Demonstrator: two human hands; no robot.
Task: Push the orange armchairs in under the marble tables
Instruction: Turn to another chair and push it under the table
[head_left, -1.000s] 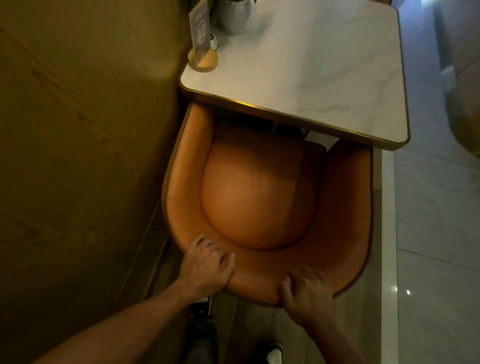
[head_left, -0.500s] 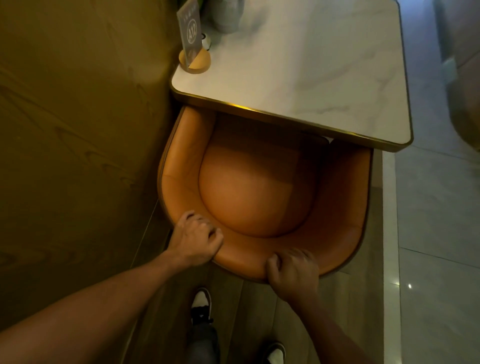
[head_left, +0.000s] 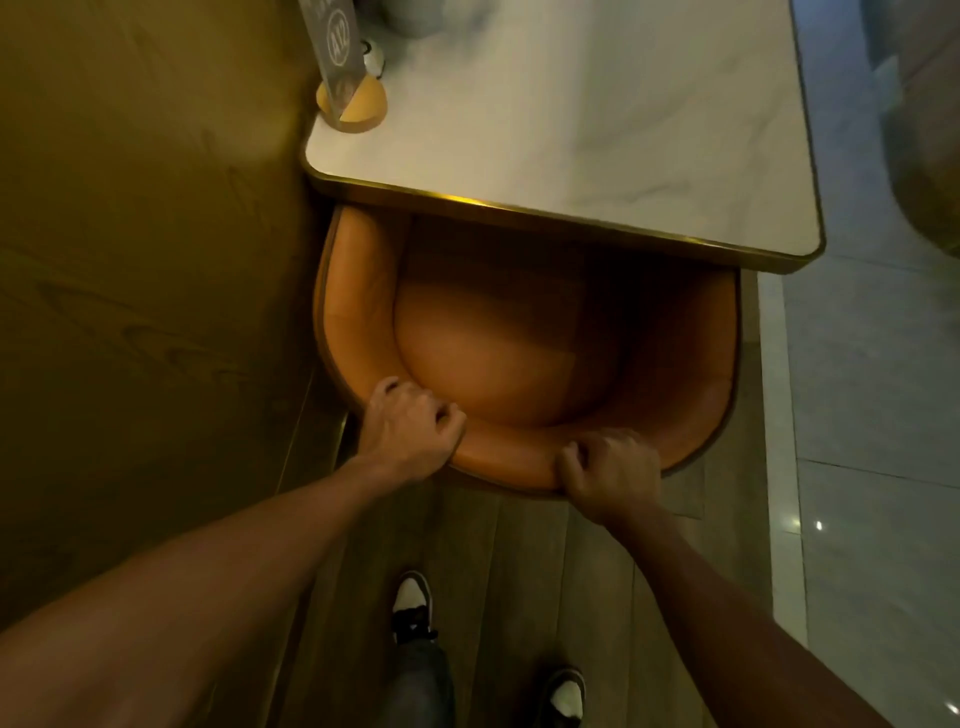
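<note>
Down at the near edge of the marble desk (head_left: 597, 130), pushing the orange armchair (head_left: 498, 353) in, front end already tucked under the gold-trimmed lip, seat cushion roughly half in shadow beneath it. Got both hands on the curved back rim: left hand (head_left: 410, 431) curled over the top near the wall-side corner, fingers hooked down inside, and right hand (head_left: 608, 473) wrapped round the rim a bit right of centre, thumb on the near side. Spaced apart like that presumably to keep the push square (one hand alone would probably swing the thing round). Worth the care here, since sitting just beside the wood-panelled wall (head_left: 156, 260) on the left with hardly any gap to spare, so any twist likely means scuffing the panel. Looks mostly done for this chair, though can't tell how much deeper it can go, legs and desk base hidden underneath. Probably just a short straight shove left, easing off before the backrest meets the desk edge. Also worth noting up on the desk's far left corner: table-number sign (head_left: 343, 67) in a round wooden base, parked right by the wall and well out of the way, with some small white thing behind it, too blurry to call. Standing on wood-look floor (head_left: 519, 571), shoes (head_left: 413, 597) planted behind the chair, pale tile off to the right.
</note>
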